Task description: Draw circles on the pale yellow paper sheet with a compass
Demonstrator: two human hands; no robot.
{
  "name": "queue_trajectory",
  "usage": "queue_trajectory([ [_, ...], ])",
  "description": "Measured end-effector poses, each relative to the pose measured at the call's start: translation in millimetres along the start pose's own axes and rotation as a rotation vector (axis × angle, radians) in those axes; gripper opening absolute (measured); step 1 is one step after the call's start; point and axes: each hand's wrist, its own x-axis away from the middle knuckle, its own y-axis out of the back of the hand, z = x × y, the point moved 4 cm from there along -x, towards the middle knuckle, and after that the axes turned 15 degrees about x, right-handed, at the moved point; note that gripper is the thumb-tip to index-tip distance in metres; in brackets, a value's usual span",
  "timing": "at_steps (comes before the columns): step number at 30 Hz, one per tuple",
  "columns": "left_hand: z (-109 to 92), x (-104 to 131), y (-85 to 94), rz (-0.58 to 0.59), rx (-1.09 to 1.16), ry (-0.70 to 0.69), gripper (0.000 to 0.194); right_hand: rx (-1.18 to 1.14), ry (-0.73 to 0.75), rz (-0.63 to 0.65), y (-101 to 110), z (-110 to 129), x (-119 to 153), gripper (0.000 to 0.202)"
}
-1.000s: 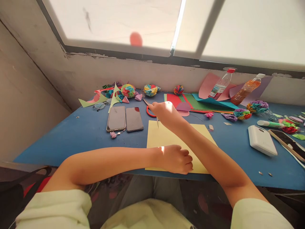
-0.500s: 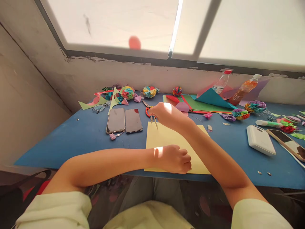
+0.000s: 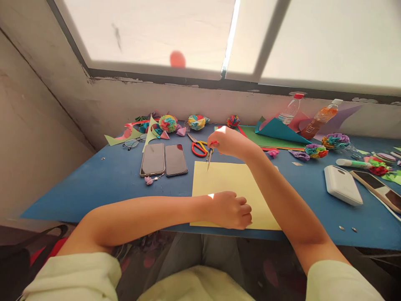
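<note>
A drawing compass [image 3: 209, 159] hangs with its pointed legs downward from my right hand [image 3: 230, 142], whose fingers are pinched around its top. Below it lies a yellow sheet of paper [image 3: 213, 177] near the table's front edge. My left hand [image 3: 230, 210] rests on the lower part of that sheet with its fingers curled in; the palm side is hidden and no object shows in it. Just left of the compass lies a pair of scissors [image 3: 198, 148] with red and yellow handles, on the table.
Two phones [image 3: 152, 159] lie left of the sheet, with glasses [image 3: 130, 143] behind them. Paper pompoms [image 3: 168, 123] and coloured paper [image 3: 278, 136] line the back of the blue table [image 3: 94, 184]. Two bottles [image 3: 322, 119], a glue stick [image 3: 352, 163] and a white power bank [image 3: 343, 184] are on the right.
My right hand has moved slightly right and up with the compass, away from the scissors, whose handles now show more fully. My left hand has stayed on the sheet.
</note>
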Motion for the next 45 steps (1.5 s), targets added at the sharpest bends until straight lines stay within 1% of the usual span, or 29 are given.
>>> queue_trajectory([
  [4,0.3,0.8,0.0,-0.032,-0.006,-0.003,0.023,0.009,-0.029,0.037,0.1,-5.4,0.0,0.019],
  [9,0.7,0.5,-0.3,-0.005,0.007,0.008,0.025,-0.010,-0.048,0.081,0.9,-6.5,1.4,0.020],
  [15,0.8,-0.2,0.0,0.030,0.014,0.010,0.024,0.014,-0.066,0.146,7.5,-5.3,9.4,0.019],
  [18,1.2,-0.4,0.7,0.023,0.017,0.009,0.024,0.062,-0.092,0.173,10.4,-3.5,12.4,0.019],
  [22,1.5,-1.2,1.6,0.006,0.022,0.008,0.026,0.182,-0.096,0.195,12.7,1.7,14.5,0.023],
  [27,2.3,-4.4,2.8,0.073,0.054,0.037,0.034,0.253,-0.093,0.212,12.3,6.5,17.6,0.024],
  [31,2.8,-6.9,4.0,0.137,0.075,0.058,0.037,0.252,-0.081,0.200,12.5,10.8,21.8,0.026],
  [33,3.1,-6.5,3.3,0.144,0.065,0.065,0.037,0.252,-0.077,0.194,14.8,14.5,24.6,0.026],
  [38,2.5,-1.2,-1.8,0.063,0.022,0.045,0.031,0.308,-0.080,0.275,19.7,22.8,31.5,0.025],
  [42,2.3,1.4,-4.9,0.018,0.003,0.030,0.026,0.255,-0.057,0.225,21.4,25.3,33.5,0.027],
  [45,2.8,1.4,-5.1,-0.003,-0.007,0.026,0.025,0.231,-0.041,0.231,18.7,25.4,34.8,0.022],
])
